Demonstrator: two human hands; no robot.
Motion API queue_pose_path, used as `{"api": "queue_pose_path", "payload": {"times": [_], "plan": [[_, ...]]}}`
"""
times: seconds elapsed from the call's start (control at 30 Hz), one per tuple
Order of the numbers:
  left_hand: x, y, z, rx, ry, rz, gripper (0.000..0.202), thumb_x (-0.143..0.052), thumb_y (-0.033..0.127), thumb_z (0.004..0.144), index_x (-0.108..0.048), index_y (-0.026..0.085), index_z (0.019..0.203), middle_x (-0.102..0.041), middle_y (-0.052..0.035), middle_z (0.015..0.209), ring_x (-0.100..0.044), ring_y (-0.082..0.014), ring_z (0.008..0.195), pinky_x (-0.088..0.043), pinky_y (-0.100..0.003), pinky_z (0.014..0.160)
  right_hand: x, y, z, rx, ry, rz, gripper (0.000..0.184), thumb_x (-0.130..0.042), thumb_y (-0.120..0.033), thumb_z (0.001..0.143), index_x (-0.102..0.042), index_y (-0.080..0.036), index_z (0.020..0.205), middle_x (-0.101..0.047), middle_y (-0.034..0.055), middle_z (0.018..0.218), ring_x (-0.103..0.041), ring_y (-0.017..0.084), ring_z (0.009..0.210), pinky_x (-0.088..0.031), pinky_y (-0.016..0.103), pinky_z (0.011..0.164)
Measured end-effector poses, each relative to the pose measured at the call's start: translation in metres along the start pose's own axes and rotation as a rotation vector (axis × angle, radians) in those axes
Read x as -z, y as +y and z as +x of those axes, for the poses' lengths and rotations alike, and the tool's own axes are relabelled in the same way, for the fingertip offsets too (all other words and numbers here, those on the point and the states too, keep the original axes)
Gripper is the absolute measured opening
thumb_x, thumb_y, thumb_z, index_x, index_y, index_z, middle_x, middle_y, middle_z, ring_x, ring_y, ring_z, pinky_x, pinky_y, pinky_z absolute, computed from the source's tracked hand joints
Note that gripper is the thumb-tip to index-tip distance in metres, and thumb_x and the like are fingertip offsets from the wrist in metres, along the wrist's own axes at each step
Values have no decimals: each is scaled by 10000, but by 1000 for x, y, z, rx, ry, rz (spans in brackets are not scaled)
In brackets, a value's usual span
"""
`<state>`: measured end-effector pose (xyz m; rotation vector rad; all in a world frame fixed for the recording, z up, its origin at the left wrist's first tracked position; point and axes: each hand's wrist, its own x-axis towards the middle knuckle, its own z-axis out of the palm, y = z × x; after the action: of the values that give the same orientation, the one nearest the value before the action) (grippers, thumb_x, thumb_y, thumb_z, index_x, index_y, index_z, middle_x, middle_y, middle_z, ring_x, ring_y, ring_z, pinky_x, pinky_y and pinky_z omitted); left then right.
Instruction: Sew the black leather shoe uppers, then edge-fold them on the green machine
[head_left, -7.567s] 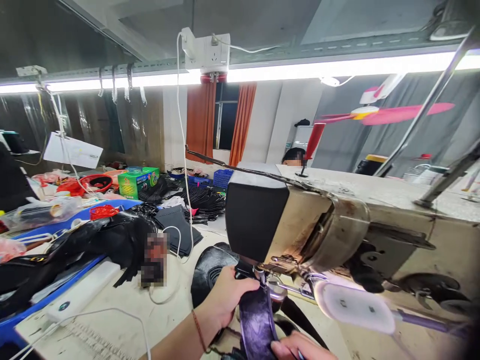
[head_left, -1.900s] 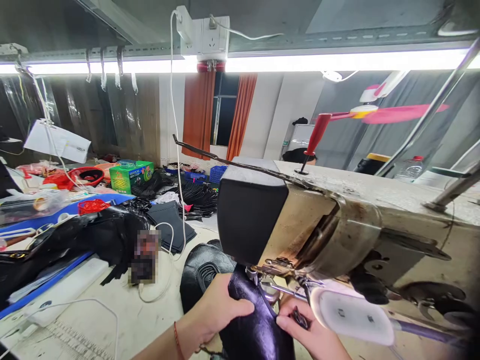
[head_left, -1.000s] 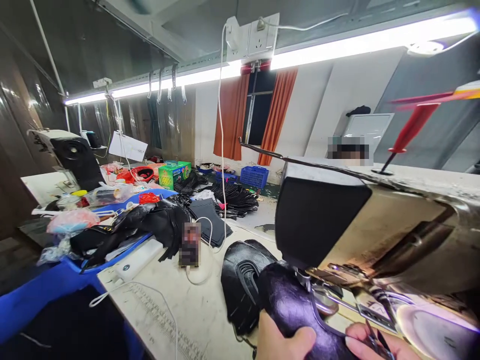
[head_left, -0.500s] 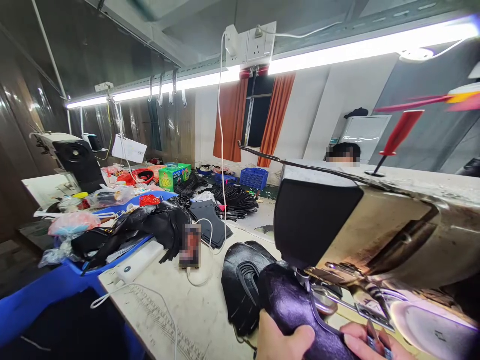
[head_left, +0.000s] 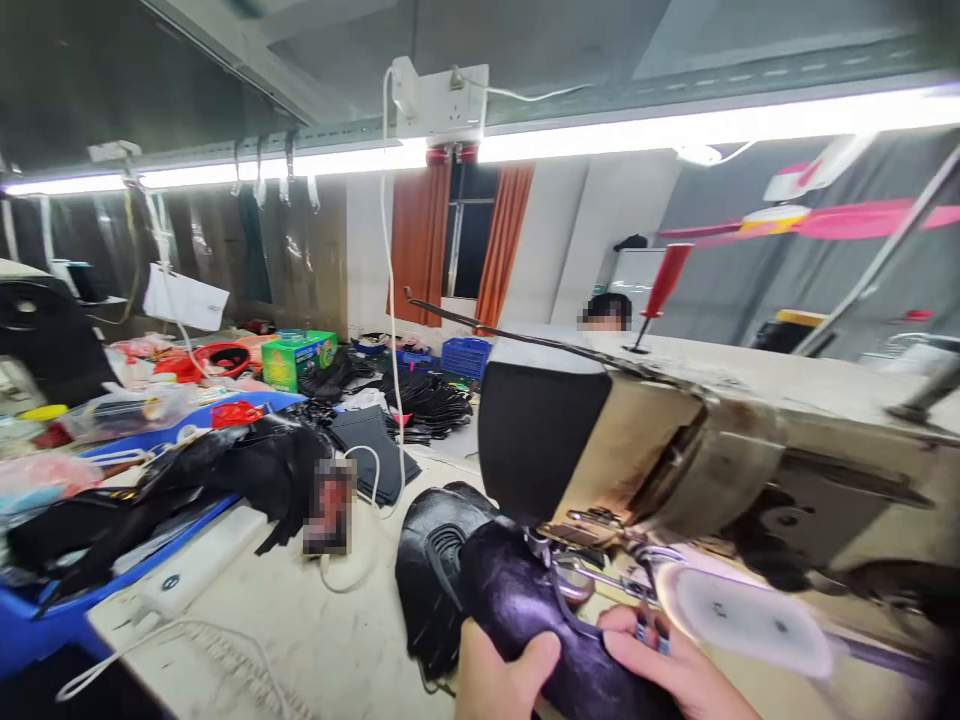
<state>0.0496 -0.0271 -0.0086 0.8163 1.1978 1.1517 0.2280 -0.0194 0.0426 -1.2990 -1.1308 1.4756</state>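
Note:
A glossy black leather shoe upper [head_left: 517,590] lies under the needle end of a sewing machine [head_left: 541,430]. My left hand [head_left: 495,672] is closed on its near left side, thumb on top. At the right, my right hand [head_left: 667,665] pinches the upper's edge between thumb and finger. A small bluish metal tool [head_left: 651,636], perhaps thread snips, is tucked in the right hand's fingers and mostly hidden. Beside the upper, to the left, rests a stack of similar black pieces [head_left: 424,580]. A bright round lamp [head_left: 742,615] sits at the machine's right.
A phone [head_left: 328,508] on a white cable lies on the worktable [head_left: 352,640], near a white power strip [head_left: 202,562]. Black pieces fill a blue bin [head_left: 45,625] on the left. A red screwdriver [head_left: 666,285] stands in the machine top. Another person's head [head_left: 607,310] shows behind.
The view has swung right, so the scene sits further left. Both hands still hold the upper at the needle; the bluish tool stays in my right hand.

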Motion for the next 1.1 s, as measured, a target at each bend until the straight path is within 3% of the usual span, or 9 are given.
{"api": "queue_pose_path", "payload": {"times": [0.13, 0.33, 0.57, 0.7, 0.9, 1.0, 1.1], "plan": [[1, -5, 0, -6, 18, 30, 554, -765, 398, 598, -635, 91, 1039, -724, -148, 971, -658, -322, 953, -509, -368, 837, 0, 0, 0, -17, -18, 105, 286, -829, -424, 544, -673, -192, 603, -648, -15, 552, -556, 137, 522, -429, 266, 571], [2, -2, 0, -54, 42, 38, 497, -778, 363, 590, -655, 83, 981, -734, -139, 889, -667, -317, 904, -513, -373, 808, 7, 7, 5, 38, 55, -20, 298, -810, -435, 531, -659, -187, 600, -620, -13, 553, -569, 172, 550, -478, 337, 660], [6, 20, 14, -177, -111, -54, 405, -769, 361, 602, -697, 102, 905, -742, -110, 853, -668, -279, 839, -512, -357, 783, -6, 6, 2, 165, 183, -96, 295, -826, -345, 504, -680, -204, 718, -689, 19, 706, -624, 231, 679, -479, 302, 576], [5, 28, 22, -207, -167, -68, 342, -751, 312, 619, -696, 111, 890, -740, -99, 843, -661, -268, 837, -515, -337, 739, -14, 8, 1, 248, 241, -80, 261, -820, -318, 525, -671, -212, 711, -676, 4, 690, -624, 236, 747, -496, 307, 680], [3, 43, 26, -267, -177, -12, 222, -689, 212, 653, -684, 104, 847, -723, -76, 806, -637, -224, 778, -494, -287, 684, -15, 7, 5, 287, 286, -154, 241, -789, -342, 568, -629, -215, 696, -668, 5, 794, -595, 218, 784, -476, 237, 578], [2, 48, 26, -302, -163, 29, 164, -658, 164, 662, -666, 108, 816, -702, -48, 762, -605, -182, 711, -472, -261, 640, -15, 6, 7, 278, 245, -236, 254, -778, -374, 586, -581, -217, 616, -636, -1, 730, -576, 200, 713, -491, 247, 605], [0, 51, 21, -310, -168, -8, 191, -652, 114, 639, -645, 116, 829, -691, -29, 745, -597, -166, 695, -469, -244, 630, -16, 9, 7, 351, 294, -357, 299, -705, -481, 666, -590, -218, 583, -613, 6, 659, -578, 201, 700, -495, 249, 621]]}}
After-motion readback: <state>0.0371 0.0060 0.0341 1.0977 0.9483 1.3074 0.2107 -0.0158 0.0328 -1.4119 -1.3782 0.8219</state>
